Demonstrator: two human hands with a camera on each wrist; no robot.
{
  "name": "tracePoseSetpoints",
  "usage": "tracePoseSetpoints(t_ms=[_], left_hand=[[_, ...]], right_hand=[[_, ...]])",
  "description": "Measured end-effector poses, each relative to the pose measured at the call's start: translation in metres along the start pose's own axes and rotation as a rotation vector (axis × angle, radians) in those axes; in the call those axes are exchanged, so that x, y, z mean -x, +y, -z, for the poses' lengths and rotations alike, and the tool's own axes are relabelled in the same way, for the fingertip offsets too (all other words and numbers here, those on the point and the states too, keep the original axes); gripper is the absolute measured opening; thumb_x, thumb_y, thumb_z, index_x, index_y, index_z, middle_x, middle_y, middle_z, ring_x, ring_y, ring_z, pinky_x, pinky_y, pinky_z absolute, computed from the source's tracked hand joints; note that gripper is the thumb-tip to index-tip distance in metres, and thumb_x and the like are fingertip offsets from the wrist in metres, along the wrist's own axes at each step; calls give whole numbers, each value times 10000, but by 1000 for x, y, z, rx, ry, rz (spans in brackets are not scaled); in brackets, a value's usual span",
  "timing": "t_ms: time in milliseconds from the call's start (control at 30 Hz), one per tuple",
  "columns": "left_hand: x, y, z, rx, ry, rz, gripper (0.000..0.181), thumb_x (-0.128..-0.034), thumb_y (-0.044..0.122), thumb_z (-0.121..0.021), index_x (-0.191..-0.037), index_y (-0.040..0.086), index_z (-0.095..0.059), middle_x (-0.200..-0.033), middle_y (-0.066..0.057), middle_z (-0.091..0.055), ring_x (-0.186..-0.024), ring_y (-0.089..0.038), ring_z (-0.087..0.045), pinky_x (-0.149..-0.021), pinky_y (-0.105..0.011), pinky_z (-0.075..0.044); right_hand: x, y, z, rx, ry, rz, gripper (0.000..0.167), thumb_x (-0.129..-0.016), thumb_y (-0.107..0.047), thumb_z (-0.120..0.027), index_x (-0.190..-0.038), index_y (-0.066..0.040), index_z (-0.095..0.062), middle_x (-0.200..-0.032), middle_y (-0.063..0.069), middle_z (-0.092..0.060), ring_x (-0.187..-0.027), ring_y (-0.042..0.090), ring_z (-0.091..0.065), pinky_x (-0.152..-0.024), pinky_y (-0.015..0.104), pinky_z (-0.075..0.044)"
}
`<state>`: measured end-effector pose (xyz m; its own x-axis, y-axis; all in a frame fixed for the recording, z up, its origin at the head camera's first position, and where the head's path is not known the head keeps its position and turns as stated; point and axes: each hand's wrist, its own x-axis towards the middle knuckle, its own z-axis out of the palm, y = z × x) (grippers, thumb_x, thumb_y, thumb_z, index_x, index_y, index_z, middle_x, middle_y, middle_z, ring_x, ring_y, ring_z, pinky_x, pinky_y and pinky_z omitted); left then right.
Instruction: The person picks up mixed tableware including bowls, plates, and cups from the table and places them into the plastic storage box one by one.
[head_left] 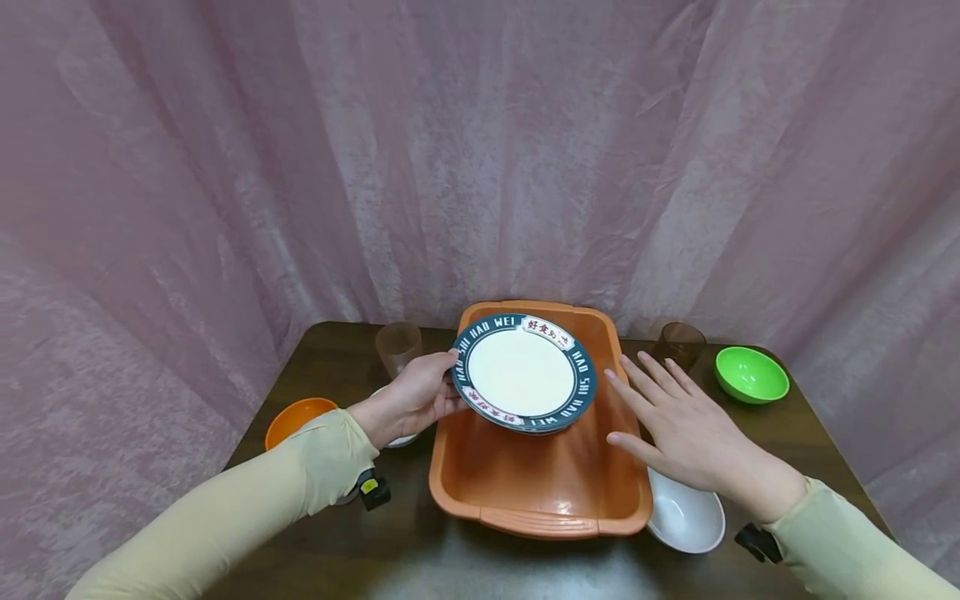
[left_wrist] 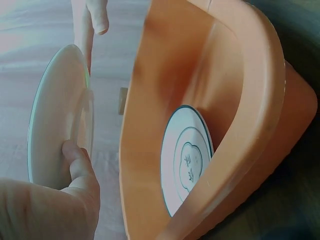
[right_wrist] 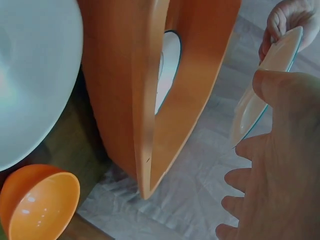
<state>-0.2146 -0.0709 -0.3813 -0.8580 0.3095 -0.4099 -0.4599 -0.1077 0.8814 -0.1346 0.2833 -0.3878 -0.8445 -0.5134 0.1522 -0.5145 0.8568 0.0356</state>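
Left fingers [head_left: 435, 367] grip one plate [head_left: 519, 373]; right fingers [head_left: 639, 378] spread free; one basin [head_left: 532, 479] holds a second plate [left_wrist: 182, 155].

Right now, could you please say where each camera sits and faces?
Head: on the head, facing forward and down at held plate and tub; left hand, right hand and sleeves show.
Left wrist: on that wrist, facing plate and tub; both hands show.
Right wrist: on that wrist, facing tub and plate; both hands show.
Wrist views share a second plate inside the tub.
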Motion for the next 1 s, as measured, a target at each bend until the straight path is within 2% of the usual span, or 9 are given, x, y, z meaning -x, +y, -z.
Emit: tracePoseSetpoints(t_ms=[100, 200, 300, 400, 500, 667, 767, 867, 1000], left_hand=[[-1, 1, 1, 5, 13, 2, 430, -1135, 293, -377, -1483, 44, -411, -1198, -178, -637, -973, -248, -653, -901, -374, -571], [-2, 2, 1, 4, 23, -1, 422, -1132, 293, -389, -1477, 52, -424, -1200, -176, -642, -972, -253, -657, -893, -373, -575], [-2, 3, 2, 6, 26, -2, 411, -1130, 294, -396, -1469, 65, -433, -1210, -173, -651, -978, -256, -664, -899, -383, -576], [-2, 4, 2, 4, 27, -2, 403, -1130, 297, -395, -1465, 78, -440, -1219, -168, -659, -986, -256, -670, -909, -396, -575], [-2, 4, 1, 2, 33, 1, 400, -1130, 297, -396, -1466, 84, -442, -1219, -167, -661, -992, -261, -673, -913, -399, -574], [-3, 4, 0, 3, 40, 13, 411, -1132, 299, -391, -1477, 81, -430, -1212, -169, -656, -993, -260, -667, -913, -390, -574], [-3, 3, -1, 7, 38, 17, 429, -1133, 303, -384, -1490, 69, -421, -1212, -170, -662, -990, -253, -670, -915, -394, -573], [-2, 3, -3, 14, 32, 17, 432, -1133, 299, -384, -1492, 62, -418, -1220, -173, -661, -996, -252, -671, -920, -402, -571], [-1, 2, -4, 20, 25, 12, 425, -1132, 296, -386, -1487, 65, -428, -1240, -170, -656, -1018, -259, -668, -928, -405, -567]], right_hand=[[-4, 1, 1, -34, -23, -17, 792, -1020, -649, -446, -1605, -123, -356, -1671, 139, -251, -1549, 374, -131, -1245, 482, -5], [-9, 3, 3, -105, -53, -60, 792, -1033, -636, -426, -1614, -107, -325, -1667, 152, -254, -1546, 381, -140, -1237, 535, -86], [-15, 4, 3, -264, -69, -139, 764, -1058, -583, -423, -1610, -67, -312, -1654, 170, -280, -1531, 394, -195, -1206, 585, -187], [-19, 3, 2, -526, -79, -262, 737, -1077, -552, -394, -1606, -46, -308, -1635, 183, -317, -1499, 411, -274, -1164, 624, -260], [-24, -2, -1, -869, -81, -378, 712, -1094, -526, -358, -1603, -32, -296, -1599, 217, -365, -1445, 427, -372, -1135, 616, -321], [-35, -16, -7, -1478, -99, -507, 675, -1117, -448, -354, -1608, -1, -234, -1540, 260, -426, -1348, 375, -521, -1096, 504, -413], [-40, -24, -10, -1766, -106, -569, 661, -1120, -439, -350, -1605, -6, -234, -1483, 228, -511, -1288, 317, -586, -1091, 478, -418], [-44, -30, -13, -1949, -115, -595, 639, -1122, -437, -337, -1601, -25, -245, -1396, 171, -608, -1236, 281, -627, -1109, 495, -389], [-47, -35, -14, -2048, -116, -619, 617, -1131, -416, -300, -1626, -63, -197, -1360, 117, -636, -1218, 257, -637, -1101, 469, -412]])
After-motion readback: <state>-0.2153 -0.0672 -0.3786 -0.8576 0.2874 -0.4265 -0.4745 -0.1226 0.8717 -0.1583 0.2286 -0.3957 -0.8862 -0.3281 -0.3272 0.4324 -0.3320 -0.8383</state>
